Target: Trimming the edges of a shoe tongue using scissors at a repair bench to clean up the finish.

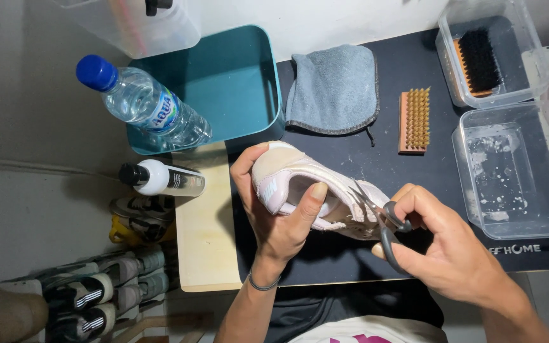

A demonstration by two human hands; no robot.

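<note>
Left hand (274, 216) grips the heel of a pale pink sneaker (316, 197) held above the dark mat (382, 159); right hand (443, 244), fingers closed through the handles, applies scissors (382, 219) to the shoe. Beyond: grey cloth (333, 89), bristle brush (414, 121), teal tray (223, 82).

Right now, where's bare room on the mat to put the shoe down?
Bare mat lies between the grey cloth, the tan brush and the shoe. A narrower strip runs between that brush and the clear tubs. The light board below the small bottle is bare too. The right edge is crowded with tubs; the left hand and right hand fill the front.
</note>
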